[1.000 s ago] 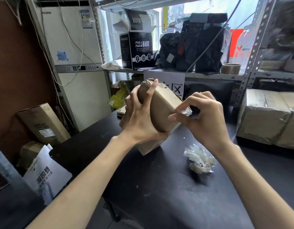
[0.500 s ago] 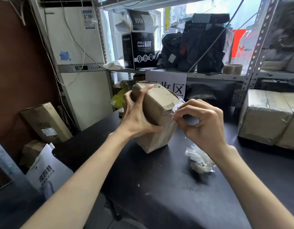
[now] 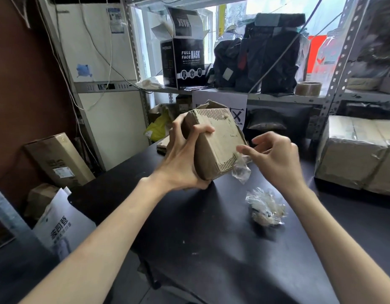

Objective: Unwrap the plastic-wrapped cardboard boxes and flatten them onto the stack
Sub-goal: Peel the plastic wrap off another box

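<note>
The left hand (image 3: 185, 159) grips the box (image 3: 218, 143) from its left side, thumb under the lower corner and fingers curled over the upper face; the box is held tilted in the air above the far part of the black table (image 3: 200, 242), with one torn flap sticking up at its top; a shred of clear wrap (image 3: 241, 171) hangs from its lower right corner; the right hand (image 3: 277, 159) is just beside that corner, blurred, fingers half curled with the forefinger reaching toward the box edge; whether it pinches the wrap I cannot tell; a crumpled ball of plastic (image 3: 265, 208) lies on the table nearer the person, apart from the box; behind the left hand, at the table's far edge, a flat stack (image 3: 162, 145) of cardboard shows in part; at the right edge stand wrapped boxes (image 3: 360, 154), touching one another; on the shelf (image 3: 266, 96) behind stand a black mask carton (image 3: 185, 62) and a tape roll (image 3: 308, 88).
</note>
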Available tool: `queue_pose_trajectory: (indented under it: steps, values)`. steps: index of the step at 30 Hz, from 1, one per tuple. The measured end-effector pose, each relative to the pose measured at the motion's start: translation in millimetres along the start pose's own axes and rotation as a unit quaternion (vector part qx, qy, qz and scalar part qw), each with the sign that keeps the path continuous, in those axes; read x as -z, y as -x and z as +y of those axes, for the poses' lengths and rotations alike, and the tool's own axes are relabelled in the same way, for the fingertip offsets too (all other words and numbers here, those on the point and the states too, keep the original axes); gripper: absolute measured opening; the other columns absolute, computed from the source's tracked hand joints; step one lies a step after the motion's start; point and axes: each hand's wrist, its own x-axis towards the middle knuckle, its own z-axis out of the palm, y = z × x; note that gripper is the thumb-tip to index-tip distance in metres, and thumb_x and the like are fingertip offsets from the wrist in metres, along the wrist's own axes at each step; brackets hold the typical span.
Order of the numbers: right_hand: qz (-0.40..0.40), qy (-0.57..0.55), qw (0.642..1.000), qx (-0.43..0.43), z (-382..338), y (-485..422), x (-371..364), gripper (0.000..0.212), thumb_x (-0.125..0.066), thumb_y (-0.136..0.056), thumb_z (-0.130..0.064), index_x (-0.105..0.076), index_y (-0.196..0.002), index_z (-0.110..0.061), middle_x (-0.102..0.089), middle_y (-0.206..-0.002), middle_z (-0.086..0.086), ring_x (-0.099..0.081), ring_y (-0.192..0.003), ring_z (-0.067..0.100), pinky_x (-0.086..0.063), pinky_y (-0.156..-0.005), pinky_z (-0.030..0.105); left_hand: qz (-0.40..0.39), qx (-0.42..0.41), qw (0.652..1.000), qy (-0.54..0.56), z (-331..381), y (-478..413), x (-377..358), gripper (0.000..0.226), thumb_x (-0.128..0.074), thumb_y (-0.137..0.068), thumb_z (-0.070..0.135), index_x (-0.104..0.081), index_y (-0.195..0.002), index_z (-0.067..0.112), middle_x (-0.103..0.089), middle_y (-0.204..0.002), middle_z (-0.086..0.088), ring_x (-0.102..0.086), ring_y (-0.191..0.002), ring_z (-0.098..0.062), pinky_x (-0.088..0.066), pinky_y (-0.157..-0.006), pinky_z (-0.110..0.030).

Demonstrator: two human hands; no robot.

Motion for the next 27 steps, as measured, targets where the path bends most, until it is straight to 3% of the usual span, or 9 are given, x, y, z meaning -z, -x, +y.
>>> queue_pose_trajectory:
  steps: [2,5,8,11,14,16,20,24,27]
  values:
    - [-0.015,-0.059,0.998,-0.014,4,0,-2,0.011,-0.083,-0.077,-0.02,-0.073,-0.077,-0.017,-0.07,-0.066,0.0,-0.067,-0.059,0.013,-0.061,-0.064,0.041,0.002,-0.002,1.0,0.001,-1,1,0,0.112,-0.097,-0.043,0.035,-0.027,-0.131,0.037,-0.006,-0.146,0.002,-0.016,-0.142,-0.037,-0.043,-0.11,-0.053]
    - [0.008,-0.137,0.989,-0.052,8,-5,4,0.02,-0.071,-0.083,0.004,-0.071,-0.071,-0.013,-0.069,-0.065,0.011,-0.067,-0.054,0.019,-0.06,-0.062,0.042,0.022,0.004,1.0,0.012,-7,5,3,0.106,-0.084,-0.042,0.052,-0.027,-0.13,0.038,-0.006,-0.142,0.011,-0.014,-0.142,-0.033,-0.038,-0.112,-0.045]
    - [0.005,-0.185,0.98,-0.079,3,-7,5,0.009,-0.072,-0.087,-0.01,-0.069,-0.078,-0.01,-0.071,-0.074,0.015,-0.068,-0.056,0.021,-0.054,-0.056,0.032,0.021,-0.011,1.0,0.011,-9,8,1,0.108,-0.092,-0.044,0.042,-0.028,-0.13,0.036,-0.005,-0.145,0.005,-0.014,-0.143,-0.029,-0.038,-0.113,-0.042]
    - [-0.032,-0.124,0.989,-0.076,3,-3,-1,0.026,-0.085,-0.074,-0.031,-0.072,-0.081,-0.01,-0.074,-0.072,0.005,-0.069,-0.06,0.015,-0.055,-0.052,0.029,-0.017,-0.017,1.0,-0.001,-2,7,-2,0.11,-0.096,-0.046,0.028,-0.028,-0.132,0.037,-0.003,-0.15,-0.009,-0.008,-0.145,-0.026,-0.037,-0.11,-0.037]
    - [-0.064,-0.125,0.986,-0.093,7,-2,1,0.019,-0.086,-0.072,-0.017,-0.074,-0.084,-0.006,-0.074,-0.072,0.008,-0.068,-0.061,0.016,-0.057,-0.056,0.032,-0.023,-0.017,1.0,-0.001,1,7,-2,0.11,-0.095,-0.046,0.027,-0.027,-0.132,0.038,-0.003,-0.15,-0.01,-0.004,-0.14,-0.017,-0.034,-0.108,-0.035]
    - [-0.065,-0.155,0.981,-0.094,9,-3,5,0.012,-0.082,-0.075,-0.003,-0.076,-0.085,-0.006,-0.074,-0.072,0.011,-0.068,-0.061,0.017,-0.052,-0.055,0.024,-0.015,-0.007,1.0,0.01,-1,8,-1,0.111,-0.096,-0.045,0.025,-0.028,-0.131,0.039,-0.004,-0.149,-0.008,-0.005,-0.136,-0.011,-0.033,-0.109,-0.034]
    - [-0.034,-0.201,0.974,-0.098,5,-1,1,0.011,-0.073,-0.079,0.009,-0.074,-0.085,0.0,-0.071,-0.069,0.012,-0.065,-0.055,0.011,-0.052,-0.051,0.019,0.002,0.017,1.0,0.025,-4,8,0,0.11,-0.096,-0.043,0.035,-0.029,-0.13,0.04,-0.006,-0.148,-0.003,-0.013,-0.143,-0.026,-0.037,-0.113,-0.044]
    - [-0.016,-0.275,0.953,-0.124,-1,0,-1,0.009,-0.066,-0.084,0.012,-0.068,-0.084,0.003,-0.066,-0.074,0.014,-0.065,-0.055,0.008,-0.055,-0.057,0.017,0.014,0.068,0.996,0.056,-5,8,2,0.106,-0.08,-0.037,0.057,-0.027,-0.129,0.043,-0.009,-0.144,0.0,-0.016,-0.142,-0.03,-0.034,-0.116,-0.046]
    - [-0.004,-0.292,0.951,-0.106,-4,0,0,0.017,-0.064,-0.086,0.011,-0.067,-0.079,-0.004,-0.065,-0.075,0.011,-0.066,-0.062,0.011,-0.055,-0.061,0.019,0.034,0.142,0.987,0.072,-6,5,1,0.109,-0.094,-0.041,0.038,-0.03,-0.13,0.041,-0.013,-0.137,0.0,-0.019,-0.132,-0.022,-0.032,-0.116,-0.045]
